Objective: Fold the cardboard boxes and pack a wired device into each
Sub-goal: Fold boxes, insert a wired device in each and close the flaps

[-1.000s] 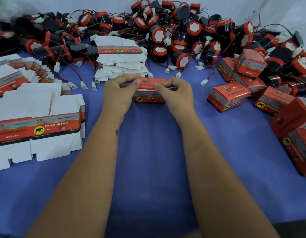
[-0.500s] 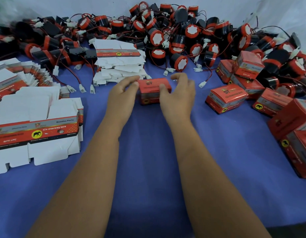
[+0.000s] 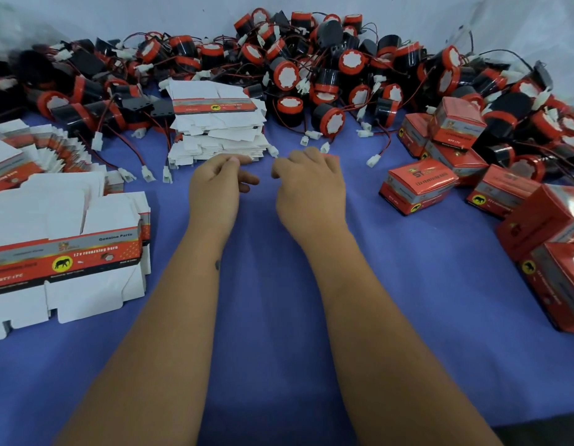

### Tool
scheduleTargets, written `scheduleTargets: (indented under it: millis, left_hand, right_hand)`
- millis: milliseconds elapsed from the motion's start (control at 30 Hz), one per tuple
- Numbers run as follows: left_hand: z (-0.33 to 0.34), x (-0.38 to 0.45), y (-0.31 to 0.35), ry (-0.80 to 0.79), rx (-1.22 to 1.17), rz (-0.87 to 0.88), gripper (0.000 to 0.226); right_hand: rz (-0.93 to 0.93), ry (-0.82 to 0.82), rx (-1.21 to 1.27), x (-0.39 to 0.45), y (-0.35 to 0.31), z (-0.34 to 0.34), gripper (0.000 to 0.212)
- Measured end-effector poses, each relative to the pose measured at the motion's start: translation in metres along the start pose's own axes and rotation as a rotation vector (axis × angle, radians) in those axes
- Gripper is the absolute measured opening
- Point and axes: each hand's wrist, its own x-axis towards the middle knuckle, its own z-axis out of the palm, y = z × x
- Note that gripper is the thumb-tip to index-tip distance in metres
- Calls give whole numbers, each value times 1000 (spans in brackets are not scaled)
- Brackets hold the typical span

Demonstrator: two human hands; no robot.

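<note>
My right hand [image 3: 311, 188] lies knuckles up on the blue cloth, fingers curled over a folded red box [image 3: 331, 157] of which only a red sliver shows past the knuckles. My left hand [image 3: 216, 185] hovers just left of it, fingers loosely curled and holding nothing. A big pile of black-and-red wired devices [image 3: 311, 75] with white plugs lies along the back of the table. A stack of flat unfolded boxes [image 3: 214, 123] sits right behind my hands.
More flat box blanks [image 3: 66, 252] are stacked and fanned at the left. Closed red boxes [image 3: 417, 185] are heaped at the right, up to the table's right edge. Loose white plugs and red wires [image 3: 144, 169] trail forward over the blue cloth [image 3: 272, 317].
The red box was held between both hands. The left hand has let go and drawn back, and the box is now almost hidden under the right hand, slightly further right.
</note>
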Motion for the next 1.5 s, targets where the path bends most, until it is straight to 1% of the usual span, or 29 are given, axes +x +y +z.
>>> scheduleTargets:
  millis: [133, 200, 267, 367, 400, 500, 567, 633, 733, 867, 967, 1067, 1133, 1200, 1300, 1367, 1433, 1500]
  left_hand:
    - [-1, 0, -2, -32, 60, -6, 28]
    - [-2, 1, -4, -51, 81, -13, 28]
    - [-1, 1, -6, -66, 94, -16, 28]
    - [-1, 1, -6, -74, 105, -10, 28]
    - [0, 1, -6, -75, 106, -9, 28]
    - [0, 0, -4, -83, 114, -16, 28]
    - [0, -2, -3, -89, 124, -16, 28]
    - [0, -3, -1, -88, 135, -16, 29]
    - [0, -4, -1, -88, 175, -15, 27]
    - [1, -5, -2, -77, 240, -10, 25]
    - [1, -2, -4, -50, 318, 35, 26]
    - [4, 0, -4, 6, 397, 85, 27]
    - [9, 5, -2, 77, 499, 119, 28]
    - [14, 14, 0, 116, 658, 182, 31]
    - [16, 36, 5, 102, 836, 260, 45]
    - [14, 53, 5, 94, 924, 236, 57]
    - [10, 69, 5, 68, 969, 134, 65]
    - [5, 76, 5, 22, 979, 24, 65]
  right_hand:
    - [231, -85, -47, 0, 34, -7, 30]
    - [318, -117, -64, -4, 49, -11, 30]
    - [361, -129, -92, -9, 58, -15, 28]
    - [426, -98, -158, -19, 67, -21, 23]
    - [453, -99, -181, -21, 70, -22, 25]
    - [524, -102, -195, -24, 79, -25, 41]
    - [566, -97, -162, -22, 79, -27, 39]
    - [598, -107, -141, -19, 71, -27, 34]
    - [545, -93, -90, -16, 50, -22, 24]
    - [358, -185, 65, -7, 18, -8, 26]
    - [274, -270, 210, 4, -1, 5, 31]
    - [212, -292, 235, 14, -11, 17, 36]
    - [191, -274, 212, 16, -12, 25, 36]
    - [187, -239, 211, 15, -11, 30, 35]
    - [190, -193, 243, 13, -9, 34, 29]
    - [191, -183, 261, 13, -8, 35, 28]
    - [200, -178, 272, 14, -7, 36, 29]
    - [215, -173, 295, 15, -7, 37, 31]
